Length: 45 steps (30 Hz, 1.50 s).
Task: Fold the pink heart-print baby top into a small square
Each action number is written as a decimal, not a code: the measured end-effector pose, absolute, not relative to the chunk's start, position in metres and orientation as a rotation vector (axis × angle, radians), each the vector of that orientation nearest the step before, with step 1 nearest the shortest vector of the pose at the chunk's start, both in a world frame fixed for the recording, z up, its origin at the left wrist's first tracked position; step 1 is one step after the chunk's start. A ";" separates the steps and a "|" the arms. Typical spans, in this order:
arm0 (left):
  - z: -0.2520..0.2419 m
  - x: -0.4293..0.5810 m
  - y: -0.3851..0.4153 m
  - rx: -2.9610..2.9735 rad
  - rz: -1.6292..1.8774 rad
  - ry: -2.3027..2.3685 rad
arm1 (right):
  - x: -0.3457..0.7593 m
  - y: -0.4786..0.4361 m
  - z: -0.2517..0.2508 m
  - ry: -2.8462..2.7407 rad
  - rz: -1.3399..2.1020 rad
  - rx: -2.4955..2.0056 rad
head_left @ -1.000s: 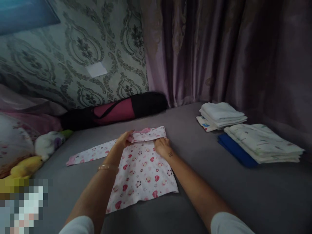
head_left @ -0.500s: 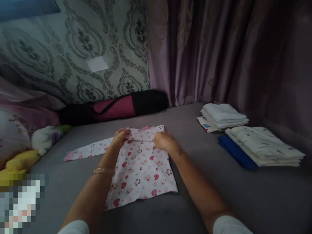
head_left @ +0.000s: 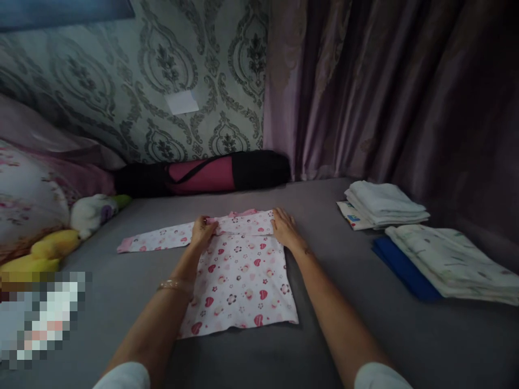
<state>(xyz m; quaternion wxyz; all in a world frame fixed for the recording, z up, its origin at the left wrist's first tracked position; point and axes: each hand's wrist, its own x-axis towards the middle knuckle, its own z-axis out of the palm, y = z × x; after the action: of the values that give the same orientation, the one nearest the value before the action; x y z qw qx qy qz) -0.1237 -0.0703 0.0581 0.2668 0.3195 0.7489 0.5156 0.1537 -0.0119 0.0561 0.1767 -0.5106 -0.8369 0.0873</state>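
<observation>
A white long-sleeved shirt [head_left: 243,286] printed with red hearts and flowers lies flat in front of me. One sleeve [head_left: 156,237] with a pink cuff stretches out to the left; the other lies folded across the upper part of the shirt. My left hand [head_left: 203,231] is closed at the pink cuff end of the folded sleeve, its fingertips partly hidden. At the shirt's upper right edge rests my right hand [head_left: 286,228], open, with fingers stretched along the fold.
To the right are a stack of folded white cloths [head_left: 385,202], a folded patterned cloth [head_left: 450,259] and a blue cloth [head_left: 405,270]. A black and pink long bag [head_left: 203,175] lies along the wall. Plush toys [head_left: 91,215] and a floral pillow [head_left: 28,194] are at left.
My right hand has let go of the folded sleeve and now lies flat at the shirt's right edge. The sleeve lies smoother across the top. The view has shifted slightly left.
</observation>
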 end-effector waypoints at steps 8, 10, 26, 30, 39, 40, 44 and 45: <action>0.032 -0.126 -0.069 1.525 1.207 2.398 | 0.145 -0.020 0.043 -2.490 0.266 -1.443; 0.029 -0.125 -0.069 1.639 1.150 2.426 | 0.145 -0.020 0.041 -2.500 0.265 -1.451; 0.053 -0.124 -0.077 1.768 0.585 2.609 | 0.146 -0.012 0.039 -2.576 0.294 -1.515; 0.068 -0.107 -0.069 1.866 0.626 2.605 | 0.144 -0.013 0.041 -2.546 0.212 -1.482; 0.027 -0.032 -0.060 2.504 0.528 1.845 | 0.122 -0.023 0.032 -2.671 0.124 -1.248; 0.024 -0.032 -0.061 2.502 0.496 1.858 | 0.121 -0.024 0.030 -2.685 0.132 -1.265; 0.022 -0.044 -0.068 2.479 0.424 1.918 | 0.122 -0.023 0.027 -2.721 0.127 -1.291; 0.023 -0.047 -0.070 2.469 0.410 1.935 | 0.122 -0.023 0.027 -2.722 0.125 -1.296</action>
<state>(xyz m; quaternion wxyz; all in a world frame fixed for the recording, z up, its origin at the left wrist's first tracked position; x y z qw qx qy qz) -0.0474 -0.0699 0.0233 -0.0111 0.7803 0.6117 0.1297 0.1223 -0.0227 0.0272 0.0619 -0.4287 -0.9004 0.0412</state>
